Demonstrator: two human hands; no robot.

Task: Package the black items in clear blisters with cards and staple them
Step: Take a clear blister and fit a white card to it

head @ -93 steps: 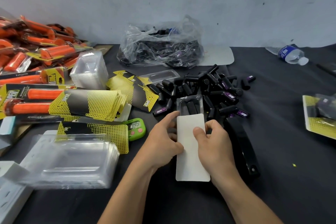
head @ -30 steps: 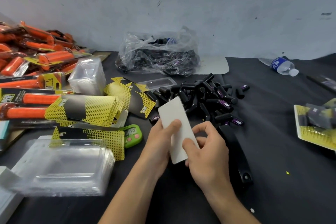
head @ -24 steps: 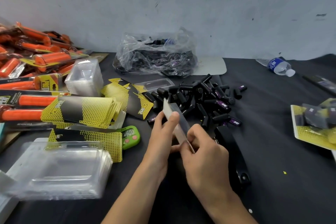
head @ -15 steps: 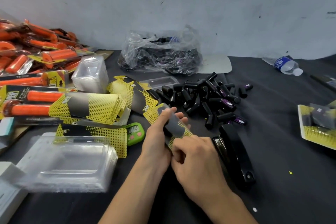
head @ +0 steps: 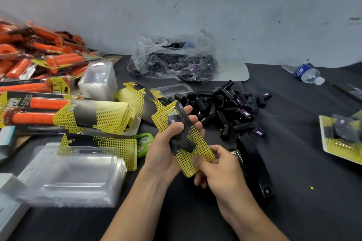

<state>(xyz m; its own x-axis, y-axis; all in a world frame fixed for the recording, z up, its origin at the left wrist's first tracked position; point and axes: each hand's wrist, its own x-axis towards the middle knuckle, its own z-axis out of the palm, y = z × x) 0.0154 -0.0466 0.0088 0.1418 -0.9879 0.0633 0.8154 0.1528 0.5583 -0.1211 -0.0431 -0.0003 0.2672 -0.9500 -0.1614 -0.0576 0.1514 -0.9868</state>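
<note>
Soft, even light falls from above, and shadows on the dark surface [head: 293, 172] are faint. Pale glare streaks the plastic bag [head: 174, 60] and the glossy stapler [head: 254, 166]. The left hand [head: 162, 152], right hand [head: 217, 168] and the carded pack [head: 193, 143] they hold look sharp. The clear blister stack [head: 74, 174] at lower left smears into blur, and the surface's far edge bows.

head cam | looks forward-down | close over hands [head: 195, 154] | single view

A blurred stack of clear blisters [head: 74, 172] sits lower left; orange packs [head: 29, 60] and a carded pack [head: 344, 139] run off the frame's edges.
</note>
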